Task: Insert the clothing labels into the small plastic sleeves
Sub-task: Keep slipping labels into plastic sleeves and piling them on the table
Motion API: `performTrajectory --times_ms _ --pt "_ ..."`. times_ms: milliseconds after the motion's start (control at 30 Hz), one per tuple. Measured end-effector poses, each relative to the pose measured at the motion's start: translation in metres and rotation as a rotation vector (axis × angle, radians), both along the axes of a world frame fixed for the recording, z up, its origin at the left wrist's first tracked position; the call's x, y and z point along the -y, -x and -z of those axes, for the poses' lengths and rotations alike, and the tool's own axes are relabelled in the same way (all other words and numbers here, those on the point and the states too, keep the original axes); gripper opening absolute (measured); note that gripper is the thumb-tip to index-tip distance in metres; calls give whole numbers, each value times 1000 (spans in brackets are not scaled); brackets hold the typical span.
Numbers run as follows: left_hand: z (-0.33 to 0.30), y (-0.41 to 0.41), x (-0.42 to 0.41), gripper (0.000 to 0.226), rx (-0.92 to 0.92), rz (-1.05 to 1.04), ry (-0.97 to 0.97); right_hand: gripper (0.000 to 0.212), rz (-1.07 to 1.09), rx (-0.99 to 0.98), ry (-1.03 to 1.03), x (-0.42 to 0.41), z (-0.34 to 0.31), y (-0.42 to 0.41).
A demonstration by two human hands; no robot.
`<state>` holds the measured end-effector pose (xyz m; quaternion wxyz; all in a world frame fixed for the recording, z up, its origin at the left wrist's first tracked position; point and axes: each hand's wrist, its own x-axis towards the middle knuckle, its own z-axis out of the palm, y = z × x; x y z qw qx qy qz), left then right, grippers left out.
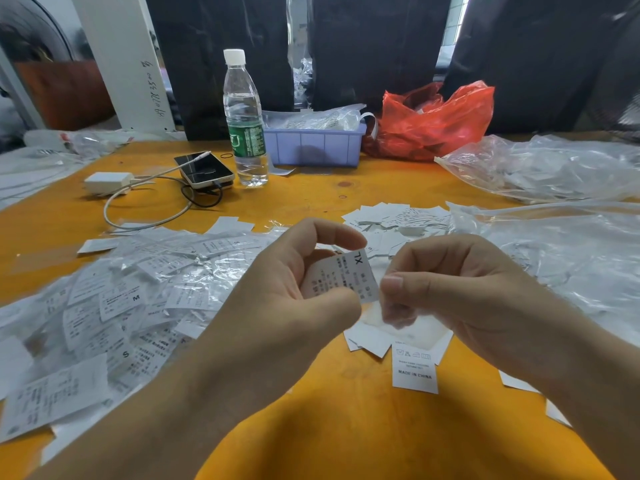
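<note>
Forearms: both came in from the bottom edge, nearest the lens, meeting over the orange table (311, 195).
Left hand (294, 278): curled round the XL label (341, 277), thumb under, index finger arched over the top edge.
Right hand (446, 289): thumb and fingers pinched at the label's lower right corner; there looked to be a thin clear sleeve (374, 317) there too, but honestly too see-through to be sure.
Where the label was: up off the table between both hands, tilted, print facing the camera.
How it'd handle: feather-light, floppy woven tape, bends if you push from the far end. I'd grab it close to the leading edge so it stays stiff going in. The sleeve film would be slippery and clingy, so best rubbed open at the mouth.
Done pile (114, 299): sleeved labels heaped on the left, S and M sizes showing.
Loose labels (414, 362): a few lay under the right hand, one reading MADE IN CHINA, more in a stack (398, 220) further back.
Background junk: water bottle (244, 119), phone (204, 169) on a cable, lilac bin (313, 145), red bag (436, 116).
</note>
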<state>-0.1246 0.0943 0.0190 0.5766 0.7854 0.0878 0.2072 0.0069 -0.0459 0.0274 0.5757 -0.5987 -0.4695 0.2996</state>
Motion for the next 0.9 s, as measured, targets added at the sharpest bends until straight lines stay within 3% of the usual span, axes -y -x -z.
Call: performTrajectory --times_ms 667,900 --pt "3 0 0 50 -70 189 -15 13 31 -14 20 -1 -1 2" --pt "3 -2 0 36 -50 162 41 12 30 -30 21 -1 0 2"
